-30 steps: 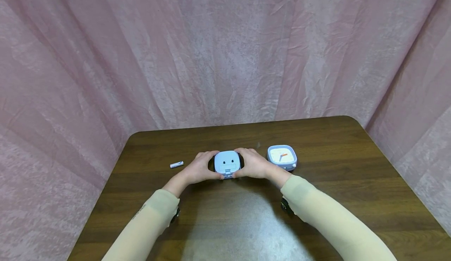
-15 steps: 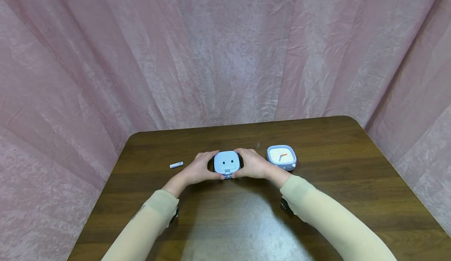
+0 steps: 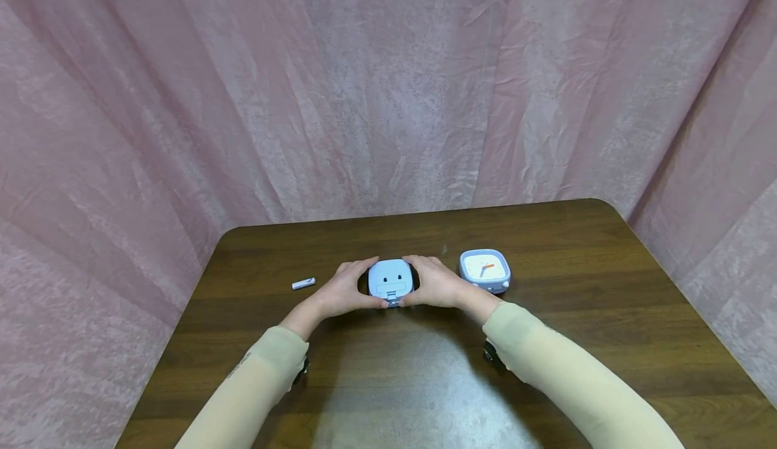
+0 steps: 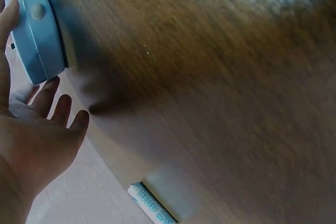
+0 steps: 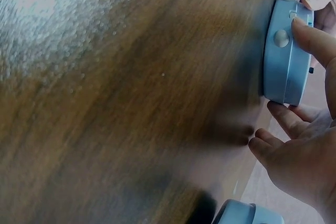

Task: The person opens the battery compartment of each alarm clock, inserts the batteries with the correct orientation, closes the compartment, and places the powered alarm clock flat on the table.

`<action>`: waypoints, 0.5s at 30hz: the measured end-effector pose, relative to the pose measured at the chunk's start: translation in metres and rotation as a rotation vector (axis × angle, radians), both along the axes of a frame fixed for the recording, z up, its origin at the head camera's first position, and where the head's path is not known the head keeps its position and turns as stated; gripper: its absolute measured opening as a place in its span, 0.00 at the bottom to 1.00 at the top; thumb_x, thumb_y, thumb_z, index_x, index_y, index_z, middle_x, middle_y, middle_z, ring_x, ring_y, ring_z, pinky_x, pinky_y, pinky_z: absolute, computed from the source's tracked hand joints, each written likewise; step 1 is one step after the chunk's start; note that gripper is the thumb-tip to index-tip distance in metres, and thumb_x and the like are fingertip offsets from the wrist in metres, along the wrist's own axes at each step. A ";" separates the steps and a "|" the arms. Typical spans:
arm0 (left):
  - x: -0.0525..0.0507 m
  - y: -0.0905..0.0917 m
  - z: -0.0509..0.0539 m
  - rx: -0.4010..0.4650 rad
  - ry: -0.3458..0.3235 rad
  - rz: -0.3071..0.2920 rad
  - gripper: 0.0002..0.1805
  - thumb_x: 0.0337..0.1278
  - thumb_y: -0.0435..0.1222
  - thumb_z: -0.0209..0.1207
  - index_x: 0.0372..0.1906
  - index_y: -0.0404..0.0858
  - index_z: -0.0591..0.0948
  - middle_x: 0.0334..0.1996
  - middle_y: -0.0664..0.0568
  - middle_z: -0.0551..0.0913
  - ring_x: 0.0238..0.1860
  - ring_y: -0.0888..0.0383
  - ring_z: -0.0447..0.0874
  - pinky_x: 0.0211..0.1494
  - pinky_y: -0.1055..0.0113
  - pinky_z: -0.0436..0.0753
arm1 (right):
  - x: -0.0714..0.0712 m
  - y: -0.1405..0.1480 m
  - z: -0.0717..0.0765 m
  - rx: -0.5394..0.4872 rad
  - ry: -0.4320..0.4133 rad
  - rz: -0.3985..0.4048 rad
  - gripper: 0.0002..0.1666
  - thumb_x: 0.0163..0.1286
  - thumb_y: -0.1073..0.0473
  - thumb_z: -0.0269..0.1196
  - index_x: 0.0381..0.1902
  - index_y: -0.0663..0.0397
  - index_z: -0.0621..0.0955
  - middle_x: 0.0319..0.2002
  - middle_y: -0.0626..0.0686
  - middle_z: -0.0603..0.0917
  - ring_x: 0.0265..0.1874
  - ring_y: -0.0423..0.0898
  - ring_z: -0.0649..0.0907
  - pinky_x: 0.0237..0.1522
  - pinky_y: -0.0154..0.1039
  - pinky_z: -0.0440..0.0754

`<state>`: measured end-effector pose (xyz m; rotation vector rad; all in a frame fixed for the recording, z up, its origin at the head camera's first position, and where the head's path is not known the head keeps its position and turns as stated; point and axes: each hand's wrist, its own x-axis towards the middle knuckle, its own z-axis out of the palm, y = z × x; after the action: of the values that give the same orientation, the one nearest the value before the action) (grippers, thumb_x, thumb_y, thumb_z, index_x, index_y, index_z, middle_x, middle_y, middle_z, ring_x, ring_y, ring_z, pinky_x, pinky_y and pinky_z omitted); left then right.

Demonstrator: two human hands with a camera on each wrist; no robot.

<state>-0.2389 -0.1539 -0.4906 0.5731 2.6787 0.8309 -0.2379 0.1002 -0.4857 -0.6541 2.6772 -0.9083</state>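
Observation:
A pale blue rounded-square clock [image 3: 391, 276] lies face down on the table, its back showing two small dark knobs and a rectangular battery cover. From the left, my left hand [image 3: 341, 292] holds its side, thumb at the near edge and fingers at the far edge. My right hand [image 3: 440, 286] grips the opposite side in the same way. In the left wrist view the clock's side [image 4: 41, 38] shows a round foot, with the left thumb over the edge. The right wrist view shows the right thumb on the clock's casing [image 5: 281, 69] and fingertips touching its end.
A second blue clock [image 3: 484, 267], face up with an orange hand, lies beside the right wrist; part of its casing [image 5: 242, 214] enters the right wrist view. A white battery [image 3: 303, 283] lies left of the left hand. Pink curtains [image 3: 388, 98] hang behind the wooden table [image 3: 583, 267].

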 end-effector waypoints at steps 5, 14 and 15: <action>0.000 0.000 0.001 -0.012 -0.004 0.001 0.58 0.47 0.62 0.74 0.81 0.47 0.61 0.75 0.52 0.66 0.75 0.48 0.56 0.71 0.43 0.65 | 0.002 -0.001 0.002 0.008 0.003 -0.010 0.59 0.56 0.43 0.79 0.77 0.59 0.64 0.71 0.58 0.72 0.70 0.58 0.68 0.69 0.53 0.67; 0.000 0.000 0.003 -0.016 -0.009 0.010 0.57 0.47 0.62 0.74 0.80 0.47 0.63 0.75 0.52 0.66 0.74 0.48 0.57 0.70 0.44 0.67 | 0.005 0.002 0.009 0.020 0.056 0.029 0.59 0.61 0.37 0.73 0.80 0.55 0.61 0.75 0.57 0.67 0.75 0.57 0.61 0.71 0.55 0.63; 0.000 0.000 0.003 -0.015 -0.011 0.011 0.57 0.47 0.62 0.74 0.80 0.47 0.63 0.75 0.52 0.66 0.74 0.47 0.57 0.69 0.44 0.67 | 0.006 0.002 0.011 0.018 0.078 0.034 0.57 0.62 0.37 0.73 0.80 0.54 0.61 0.75 0.57 0.67 0.75 0.57 0.61 0.71 0.56 0.63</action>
<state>-0.2391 -0.1540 -0.4872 0.5499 2.6781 0.8142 -0.2322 0.1021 -0.4752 -0.7444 2.7301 -0.8662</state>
